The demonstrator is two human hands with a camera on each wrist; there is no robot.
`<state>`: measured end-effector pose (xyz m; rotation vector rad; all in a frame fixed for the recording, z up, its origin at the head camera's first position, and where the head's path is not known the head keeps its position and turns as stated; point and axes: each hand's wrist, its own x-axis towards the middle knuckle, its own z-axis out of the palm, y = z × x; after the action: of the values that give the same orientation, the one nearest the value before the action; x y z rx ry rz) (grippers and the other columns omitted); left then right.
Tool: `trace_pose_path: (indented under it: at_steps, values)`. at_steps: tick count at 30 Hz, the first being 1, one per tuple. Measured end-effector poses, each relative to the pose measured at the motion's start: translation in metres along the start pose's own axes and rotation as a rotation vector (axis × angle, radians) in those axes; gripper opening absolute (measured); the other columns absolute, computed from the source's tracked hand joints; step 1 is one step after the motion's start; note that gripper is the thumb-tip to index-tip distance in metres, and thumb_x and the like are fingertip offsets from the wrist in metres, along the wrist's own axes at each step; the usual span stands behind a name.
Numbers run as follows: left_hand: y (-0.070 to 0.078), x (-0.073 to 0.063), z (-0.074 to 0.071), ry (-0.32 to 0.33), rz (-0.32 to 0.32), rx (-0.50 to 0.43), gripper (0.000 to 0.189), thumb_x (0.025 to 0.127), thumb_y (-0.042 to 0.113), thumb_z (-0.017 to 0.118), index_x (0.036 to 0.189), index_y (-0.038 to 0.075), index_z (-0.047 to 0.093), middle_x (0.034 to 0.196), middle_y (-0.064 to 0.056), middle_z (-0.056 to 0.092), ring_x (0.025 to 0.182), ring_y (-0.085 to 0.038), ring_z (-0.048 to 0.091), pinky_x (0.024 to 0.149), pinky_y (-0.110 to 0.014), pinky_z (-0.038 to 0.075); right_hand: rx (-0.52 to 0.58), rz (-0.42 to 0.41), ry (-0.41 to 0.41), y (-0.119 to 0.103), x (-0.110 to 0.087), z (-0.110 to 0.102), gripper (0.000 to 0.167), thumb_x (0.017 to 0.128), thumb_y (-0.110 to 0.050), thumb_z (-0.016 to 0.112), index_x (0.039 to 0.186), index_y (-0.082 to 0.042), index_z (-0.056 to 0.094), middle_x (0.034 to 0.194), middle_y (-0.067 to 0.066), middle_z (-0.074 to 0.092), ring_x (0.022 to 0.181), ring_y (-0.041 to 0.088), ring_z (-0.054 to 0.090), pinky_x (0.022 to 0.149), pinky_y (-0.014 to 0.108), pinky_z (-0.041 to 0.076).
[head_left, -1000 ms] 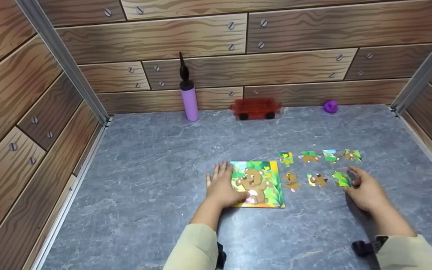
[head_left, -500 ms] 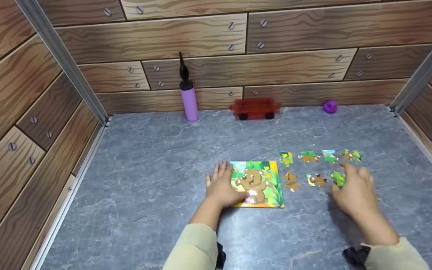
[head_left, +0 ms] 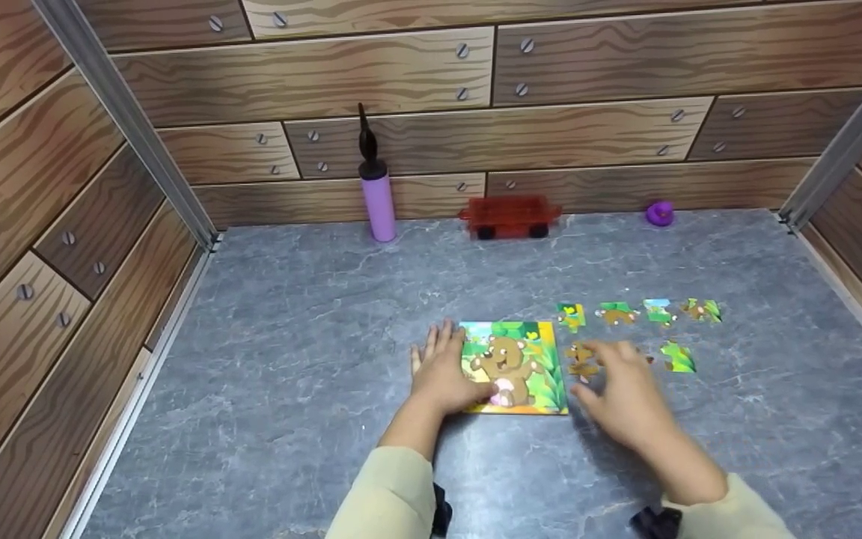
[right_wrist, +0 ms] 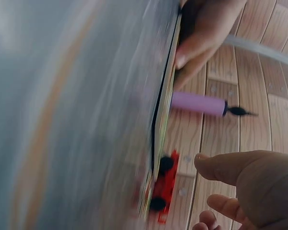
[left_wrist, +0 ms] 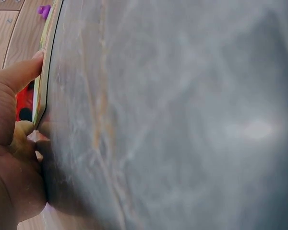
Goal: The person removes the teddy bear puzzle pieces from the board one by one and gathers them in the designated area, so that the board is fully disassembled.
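Observation:
A square picture puzzle board [head_left: 517, 367] with a bear on it lies flat on the table. My left hand [head_left: 442, 374] rests at its left side, fingers spread and thumb lying on the picture; the left wrist view shows that thumb [left_wrist: 24, 72] on the board's edge-on top. Over the near row of loose pieces hovers my right hand [head_left: 625, 389], thumb and fingers apart with nothing between them. Nearest its fingertips is a brown bear puzzle piece [head_left: 579, 359]. My right hand mostly covers another brown piece. A green puzzle piece [head_left: 678, 356] lies to the right.
In the far row lie a yellow-green piece [head_left: 571, 317], a brown-green piece [head_left: 616, 313], a blue-green piece [head_left: 658, 311] and another brown piece [head_left: 702, 310]. Along the back wall stand a purple hand pump [head_left: 378, 202], a red toy wagon [head_left: 513, 217] and a purple duck [head_left: 660, 213].
My right hand has moved left from the green piece to the brown bear piece beside the board. My left hand and the board have stayed put.

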<state>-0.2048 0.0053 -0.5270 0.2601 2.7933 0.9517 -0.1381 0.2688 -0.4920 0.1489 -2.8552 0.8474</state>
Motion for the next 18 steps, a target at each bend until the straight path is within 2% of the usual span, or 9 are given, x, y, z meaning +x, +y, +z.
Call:
trace_pose_path:
  at_steps: [6, 8, 13, 18]
  values:
    - [0.001, -0.001, -0.001, 0.004, 0.004, 0.017, 0.110, 0.078, 0.052, 0.088, 0.165, 0.009, 0.036, 0.175, -0.013, 0.020, 0.163, -0.034, 0.008, 0.128, -0.063, -0.001, 0.029, -0.048, -0.033, -0.023, -0.001, 0.021, 0.067, 0.083, -0.015, 0.089, 0.143, -0.001, 0.061, 0.125, 0.021, 0.060, 0.111, 0.042, 0.062, 0.094, 0.061, 0.055]
    - [0.001, -0.002, -0.001, 0.007, 0.005, 0.019, 0.110, 0.078, 0.052, 0.088, 0.165, 0.009, 0.037, 0.175, -0.013, 0.020, 0.163, -0.034, 0.008, 0.128, -0.063, -0.001, 0.043, -0.058, -0.054, -0.029, 0.000, 0.026, 0.066, 0.083, -0.016, 0.089, 0.142, -0.003, 0.064, 0.122, 0.018, 0.061, 0.106, 0.037, 0.063, 0.090, 0.057, 0.057]
    - [0.001, -0.001, 0.000, 0.010, 0.004, 0.013, 0.110, 0.078, 0.052, 0.088, 0.165, 0.008, 0.037, 0.175, -0.013, 0.020, 0.163, -0.034, 0.009, 0.128, -0.063, -0.001, 0.055, -0.023, -0.151, -0.036, 0.001, 0.036, 0.065, 0.084, -0.021, 0.089, 0.143, -0.006, 0.065, 0.111, 0.009, 0.060, 0.089, 0.023, 0.057, 0.077, 0.047, 0.056]
    - [-0.001, 0.000, 0.001, 0.013, 0.007, 0.012, 0.111, 0.078, 0.052, 0.088, 0.165, 0.007, 0.036, 0.175, -0.013, 0.021, 0.163, -0.034, 0.009, 0.128, -0.063, -0.001, 0.056, 0.018, -0.241, -0.035, 0.003, 0.041, 0.067, 0.086, -0.023, 0.089, 0.144, -0.004, 0.063, 0.107, 0.008, 0.062, 0.092, 0.023, 0.060, 0.086, 0.052, 0.056]
